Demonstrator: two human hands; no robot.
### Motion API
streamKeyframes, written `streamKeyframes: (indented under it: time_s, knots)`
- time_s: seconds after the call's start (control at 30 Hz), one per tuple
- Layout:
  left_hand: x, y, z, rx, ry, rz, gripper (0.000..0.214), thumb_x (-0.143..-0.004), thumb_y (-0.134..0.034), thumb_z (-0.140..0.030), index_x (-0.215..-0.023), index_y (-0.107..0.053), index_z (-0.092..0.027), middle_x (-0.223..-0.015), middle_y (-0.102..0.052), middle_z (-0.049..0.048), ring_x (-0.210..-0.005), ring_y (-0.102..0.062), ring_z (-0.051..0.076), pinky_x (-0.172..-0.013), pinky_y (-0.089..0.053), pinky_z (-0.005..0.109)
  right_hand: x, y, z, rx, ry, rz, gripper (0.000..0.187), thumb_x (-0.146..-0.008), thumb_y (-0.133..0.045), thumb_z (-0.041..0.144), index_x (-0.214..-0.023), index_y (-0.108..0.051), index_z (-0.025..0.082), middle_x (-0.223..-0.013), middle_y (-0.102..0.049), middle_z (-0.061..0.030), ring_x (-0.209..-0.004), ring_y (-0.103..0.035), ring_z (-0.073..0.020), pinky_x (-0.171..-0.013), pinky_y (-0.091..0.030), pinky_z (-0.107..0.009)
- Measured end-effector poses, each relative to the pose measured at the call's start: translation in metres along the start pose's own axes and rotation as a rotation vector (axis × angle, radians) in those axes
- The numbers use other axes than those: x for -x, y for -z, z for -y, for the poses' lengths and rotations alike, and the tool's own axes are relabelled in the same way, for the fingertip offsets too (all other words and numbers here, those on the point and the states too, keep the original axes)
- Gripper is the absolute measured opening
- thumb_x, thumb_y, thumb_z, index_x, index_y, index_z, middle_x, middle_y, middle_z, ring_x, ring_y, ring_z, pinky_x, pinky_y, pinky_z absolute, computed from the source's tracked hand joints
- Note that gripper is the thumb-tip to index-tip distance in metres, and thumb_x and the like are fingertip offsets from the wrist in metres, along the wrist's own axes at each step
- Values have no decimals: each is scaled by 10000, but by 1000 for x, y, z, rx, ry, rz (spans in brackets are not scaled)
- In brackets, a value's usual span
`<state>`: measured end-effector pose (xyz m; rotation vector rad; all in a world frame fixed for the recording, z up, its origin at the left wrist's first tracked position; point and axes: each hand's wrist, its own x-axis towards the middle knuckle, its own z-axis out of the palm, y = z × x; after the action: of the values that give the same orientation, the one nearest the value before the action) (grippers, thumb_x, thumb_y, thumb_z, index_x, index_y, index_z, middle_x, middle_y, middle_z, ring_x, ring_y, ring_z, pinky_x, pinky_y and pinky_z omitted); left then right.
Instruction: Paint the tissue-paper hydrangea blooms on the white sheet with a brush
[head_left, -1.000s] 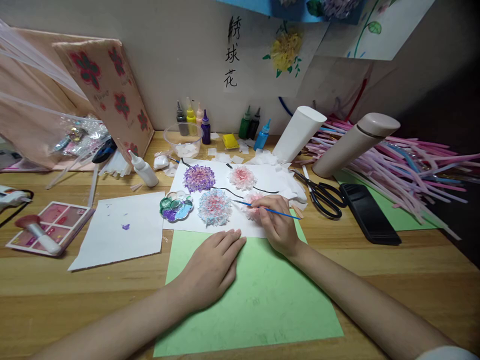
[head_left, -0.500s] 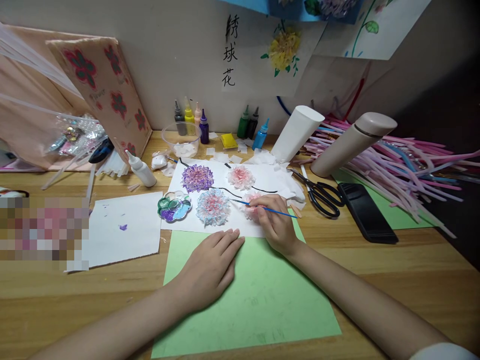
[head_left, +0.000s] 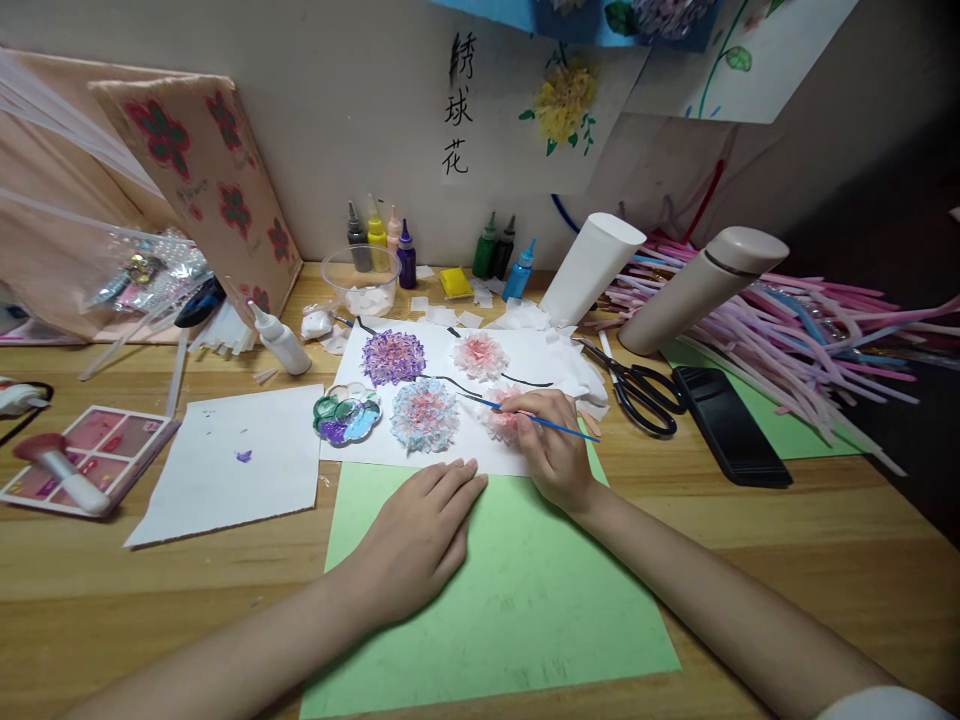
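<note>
My right hand point(head_left: 551, 440) pinches a thin blue paintbrush point(head_left: 562, 428). The brush tip meets the end of a black painted line on the white paper point(head_left: 360, 455). Fluffy paper flowers stand on that sheet: a purple one point(head_left: 393, 357), a pink one point(head_left: 480, 355), a blue-and-pink one point(head_left: 424, 414) and another pink one point(head_left: 504, 412) partly hidden by my right hand. My left hand point(head_left: 424, 530) lies flat, fingers stretched, across the green paper point(head_left: 525, 600) and the white sheet's lower edge. A flower-shaped paint palette point(head_left: 346, 413) sits left of the blue-and-pink flower.
Black scissors point(head_left: 649, 400), a phone point(head_left: 731, 425) and a capped bottle point(head_left: 701, 290) are at right. Paint bottles point(head_left: 406, 255) and a clear tub point(head_left: 361, 282) line the wall. On the left are a scrap sheet point(head_left: 232, 465), white glue bottle point(head_left: 281, 340) and makeup palette point(head_left: 112, 440).
The brush tip has shifted slightly right, up to the end of the black line. My left hand has stayed in place. The whole view has moved a little.
</note>
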<state>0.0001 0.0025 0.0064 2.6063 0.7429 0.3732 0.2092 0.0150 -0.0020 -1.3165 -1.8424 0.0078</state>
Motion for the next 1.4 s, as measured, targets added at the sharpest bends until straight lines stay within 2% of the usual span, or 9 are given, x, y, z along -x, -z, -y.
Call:
streamKeyframes:
  time_s: [0.27, 0.57, 0.7, 0.8, 0.93, 1.07, 1.17, 1.3, 1.4]
  knots:
    - [0, 0, 1, 1, 5, 17, 444, -883, -407, -129, -1326, -414, -134, -1326, -479, 105, -1186, -435, 240, -1027, -406, 419, 0, 0, -1, -27, 2, 33, 179, -910, -404, 156, -994, -536, 241, -929, -646, -23, -923, -541, -186, -827, -383, -373]
    - [-1, 1, 0, 5, 3, -5, 457, -864, -423, -115, -1320, -421, -142, -1322, -488, 113, -1177, -450, 245, -1011, -418, 428, 3, 3, 1, -139, 26, -121, 202, -889, -398, 150, -993, -547, 241, -908, -646, -43, -903, -563, -205, -795, -433, -389]
    - [0, 0, 0, 0, -5, -12, 459, -856, -425, -118, -1315, -424, -139, -1316, -493, 115, -1159, -463, 252, -1000, -420, 424, 3, 2, 4, -186, 79, -74, 192, -896, -402, 181, -996, -550, 251, -898, -647, -41, -899, -573, -213, -779, -443, -404]
    - [1, 0, -1, 13, -9, -32, 456, -852, -434, -123, -1307, -424, -138, -1305, -496, 119, -1151, -465, 245, -1000, -415, 411, -12, -4, 20, -209, 98, -58, 181, -911, -392, 193, -961, -555, 254, -843, -642, -34, -861, -571, -207, -767, -440, -399]
    - [0, 0, -2, 13, -25, -53, 369, -842, -457, -143, -1208, -492, -108, -1196, -555, 119, -1103, -480, 235, -997, -411, 372, -49, -26, 57, -225, 126, 6, 180, -926, -389, 182, -909, -558, 240, -809, -643, -28, -832, -546, -190, -773, -415, -370]
    - [1, 0, -3, -61, -15, -59, 260, -832, -464, -158, -1069, -562, -113, -1070, -594, 102, -1007, -512, 241, -933, -439, 367, -75, -55, 80, -173, 154, 190, 158, -934, -407, 208, -879, -555, 212, -854, -655, -33, -842, -545, -191, -772, -396, -358]
    - [2, -1, -2, -96, -21, -70, 254, -839, -464, -176, -1060, -570, -109, -1057, -596, 100, -1003, -508, 245, -921, -433, 362, -78, -65, 82, -127, 179, 248, 158, -933, -409, 220, -864, -550, 204, -854, -653, -40, -827, -545, -197, -757, -396, -357]
    - [4, -2, 0, -94, -37, -83, 260, -843, -463, -188, -1067, -564, -105, -1071, -589, 109, -1007, -501, 253, -927, -422, 370, -76, -65, 82, -156, 142, 180, 177, -937, -400, 223, -846, -551, 214, -875, -649, -43, -857, -555, -192, -771, -407, -353]
    - [4, -3, 1, -91, -36, -75, 251, -839, -462, -188, -1049, -572, -106, -1066, -589, 112, -997, -507, 257, -916, -430, 378, -73, -61, 83, -151, 151, 200, 155, -928, -416, 219, -865, -558, 217, -871, -653, -40, -848, -559, -195, -768, -411, -360]
